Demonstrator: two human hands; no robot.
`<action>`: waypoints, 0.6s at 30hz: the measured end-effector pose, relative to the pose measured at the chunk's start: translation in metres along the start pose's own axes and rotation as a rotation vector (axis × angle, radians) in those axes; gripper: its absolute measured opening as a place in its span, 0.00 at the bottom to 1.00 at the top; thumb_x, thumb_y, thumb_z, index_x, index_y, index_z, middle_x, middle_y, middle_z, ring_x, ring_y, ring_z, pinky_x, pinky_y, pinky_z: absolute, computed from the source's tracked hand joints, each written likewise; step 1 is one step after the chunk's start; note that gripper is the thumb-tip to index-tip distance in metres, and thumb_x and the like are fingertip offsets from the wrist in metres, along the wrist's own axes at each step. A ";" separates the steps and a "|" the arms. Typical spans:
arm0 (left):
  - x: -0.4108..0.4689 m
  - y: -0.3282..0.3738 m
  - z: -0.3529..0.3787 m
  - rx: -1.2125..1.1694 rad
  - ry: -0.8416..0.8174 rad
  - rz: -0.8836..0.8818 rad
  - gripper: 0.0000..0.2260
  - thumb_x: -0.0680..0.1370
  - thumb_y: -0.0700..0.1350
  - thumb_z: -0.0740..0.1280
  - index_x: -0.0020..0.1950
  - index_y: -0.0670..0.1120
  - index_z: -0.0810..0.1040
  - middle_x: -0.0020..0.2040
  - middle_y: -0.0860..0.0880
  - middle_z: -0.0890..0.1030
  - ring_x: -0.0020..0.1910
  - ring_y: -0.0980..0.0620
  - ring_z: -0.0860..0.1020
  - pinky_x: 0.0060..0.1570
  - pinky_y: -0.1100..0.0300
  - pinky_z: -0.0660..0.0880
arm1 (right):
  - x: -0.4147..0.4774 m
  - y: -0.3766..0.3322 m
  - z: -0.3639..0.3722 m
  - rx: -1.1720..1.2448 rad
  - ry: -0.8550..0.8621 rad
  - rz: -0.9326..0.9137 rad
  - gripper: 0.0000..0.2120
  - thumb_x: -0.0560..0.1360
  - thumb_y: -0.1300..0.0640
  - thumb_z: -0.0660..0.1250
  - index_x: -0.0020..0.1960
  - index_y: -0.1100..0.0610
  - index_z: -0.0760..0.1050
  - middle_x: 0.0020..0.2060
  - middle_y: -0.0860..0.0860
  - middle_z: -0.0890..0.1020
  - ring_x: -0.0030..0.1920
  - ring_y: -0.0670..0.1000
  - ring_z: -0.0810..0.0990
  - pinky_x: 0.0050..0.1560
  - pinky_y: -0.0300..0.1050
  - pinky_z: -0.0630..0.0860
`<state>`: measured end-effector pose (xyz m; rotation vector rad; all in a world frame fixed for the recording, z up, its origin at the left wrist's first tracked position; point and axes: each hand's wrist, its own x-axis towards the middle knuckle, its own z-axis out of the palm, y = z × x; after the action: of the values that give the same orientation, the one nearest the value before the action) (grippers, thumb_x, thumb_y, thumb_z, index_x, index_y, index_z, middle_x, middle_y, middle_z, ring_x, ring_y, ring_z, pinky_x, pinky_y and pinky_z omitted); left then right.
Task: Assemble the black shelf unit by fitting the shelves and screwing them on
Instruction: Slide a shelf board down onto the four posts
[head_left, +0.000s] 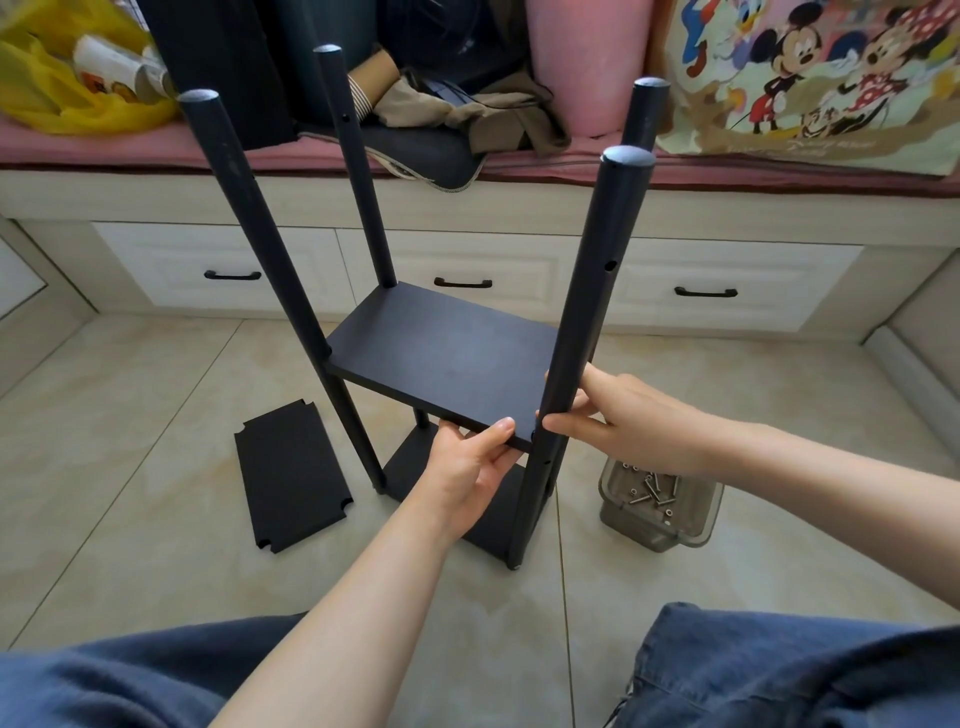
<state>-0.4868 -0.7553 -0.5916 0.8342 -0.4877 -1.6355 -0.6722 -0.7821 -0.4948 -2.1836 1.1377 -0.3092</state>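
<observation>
The middle shelf (447, 353) is being fitted, left grip (475, 460) pinching its front edge, right grip (623, 423) clasping the near post (589, 291); the next move probably needs hole alignment, then screws (652, 493).

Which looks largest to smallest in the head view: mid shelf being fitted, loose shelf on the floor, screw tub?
1. mid shelf, though it is nearer the camera, so its lead over the next is unsure
2. loose shelf
3. screw tub, clearly smallest
</observation>
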 end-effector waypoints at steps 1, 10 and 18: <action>0.000 0.000 0.000 -0.003 0.010 -0.006 0.22 0.79 0.34 0.68 0.72 0.44 0.70 0.63 0.40 0.82 0.61 0.42 0.82 0.53 0.54 0.81 | -0.001 -0.001 0.000 0.010 0.015 -0.005 0.17 0.79 0.46 0.66 0.58 0.28 0.62 0.49 0.33 0.81 0.53 0.36 0.80 0.42 0.25 0.71; 0.022 0.019 0.011 -0.250 0.306 0.014 0.20 0.79 0.39 0.70 0.71 0.42 0.73 0.64 0.41 0.81 0.60 0.41 0.82 0.49 0.50 0.83 | 0.005 -0.006 0.002 -0.004 0.073 0.013 0.12 0.73 0.48 0.74 0.41 0.36 0.71 0.42 0.37 0.82 0.49 0.40 0.82 0.53 0.45 0.79; 0.030 0.023 -0.003 -0.210 0.377 0.072 0.11 0.78 0.36 0.71 0.60 0.45 0.78 0.56 0.45 0.85 0.53 0.45 0.84 0.43 0.53 0.84 | 0.011 -0.014 -0.008 -0.072 -0.045 0.121 0.09 0.72 0.44 0.74 0.48 0.47 0.81 0.45 0.40 0.84 0.50 0.40 0.82 0.56 0.45 0.78</action>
<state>-0.4714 -0.7891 -0.5845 0.9273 -0.0787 -1.3925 -0.6606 -0.7891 -0.4809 -2.1609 1.2677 -0.1685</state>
